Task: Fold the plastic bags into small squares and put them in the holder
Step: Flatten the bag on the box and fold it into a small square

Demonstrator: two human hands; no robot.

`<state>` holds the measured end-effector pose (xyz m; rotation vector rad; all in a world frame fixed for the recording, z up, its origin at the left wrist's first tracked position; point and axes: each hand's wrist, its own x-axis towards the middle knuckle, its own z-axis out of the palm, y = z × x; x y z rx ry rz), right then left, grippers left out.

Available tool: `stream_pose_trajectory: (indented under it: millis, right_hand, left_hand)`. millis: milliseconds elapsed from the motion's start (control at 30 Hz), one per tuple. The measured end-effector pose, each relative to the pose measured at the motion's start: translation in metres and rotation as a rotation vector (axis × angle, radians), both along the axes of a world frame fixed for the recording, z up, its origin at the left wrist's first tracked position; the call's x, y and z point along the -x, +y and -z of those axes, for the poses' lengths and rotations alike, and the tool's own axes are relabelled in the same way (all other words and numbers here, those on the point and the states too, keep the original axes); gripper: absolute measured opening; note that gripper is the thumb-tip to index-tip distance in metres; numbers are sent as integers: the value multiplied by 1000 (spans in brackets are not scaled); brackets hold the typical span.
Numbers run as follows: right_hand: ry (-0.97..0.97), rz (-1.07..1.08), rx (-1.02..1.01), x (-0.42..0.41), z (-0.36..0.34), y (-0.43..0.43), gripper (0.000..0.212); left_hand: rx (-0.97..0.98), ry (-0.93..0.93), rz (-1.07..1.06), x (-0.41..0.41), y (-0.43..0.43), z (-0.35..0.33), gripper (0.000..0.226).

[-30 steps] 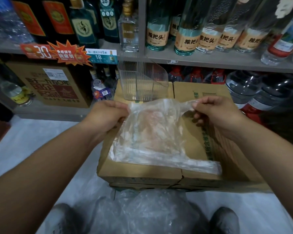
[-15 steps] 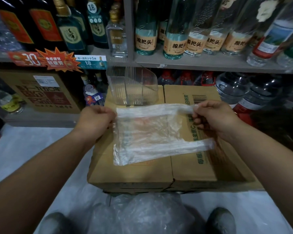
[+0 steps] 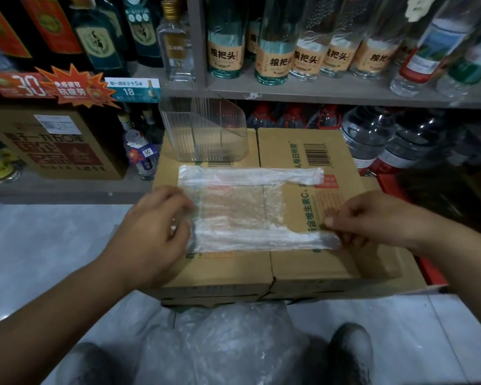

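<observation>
A clear plastic bag [image 3: 242, 209] lies flat on the cardboard box [image 3: 345, 262], with its two handle strips stretched out to the right. My left hand [image 3: 156, 229] grips the bag's near left corner, fingers curled on the plastic. My right hand [image 3: 372, 218] pinches the end of the near handle strip against the box. The far handle strip lies free along the box. A clear ribbed holder [image 3: 203, 129] stands at the box's far left edge with nothing visible inside it.
A heap of more clear plastic bags [image 3: 228, 340] sits between my shoes on the white floor. Shelves of glass bottles [image 3: 275, 51] stand right behind the box. Large water bottles [image 3: 372, 134] sit at the right, a brown carton [image 3: 53, 143] at the left.
The bag was held up by its far edge and is now laid flat on the box. Both hands moved from the far edge to the near edge.
</observation>
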<state>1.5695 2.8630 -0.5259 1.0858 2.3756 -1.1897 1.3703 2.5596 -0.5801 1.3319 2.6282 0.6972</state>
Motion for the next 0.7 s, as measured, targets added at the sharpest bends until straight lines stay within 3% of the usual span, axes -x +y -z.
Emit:
stream_pose_trajectory:
  millis: [100,233,367,500,600,700]
  right_hand:
    - [23,-65,-68,-18,3,-13,16]
    - [65,-119,-189,-21,16,-24,13]
    - [126,-4,-86,-25,11,-22,16]
    - [-16,1,-33,-33,9,-21,18]
    - [-63,-22,-352,-32,9,-23,20]
    - [198,-171,-589,-24,5,-41,16]
  left_hand:
    - [140,12,59,-5,-12,10,56]
    - [197,76,126,-5,-22,20,61]
    - [202,83,163,-6,-28,27,62]
    - [218,66,150,-12,-32,25,68]
    - [195,16,137,-16,-34,19,70]
    - [73,12,117,-19,-34,10,51]
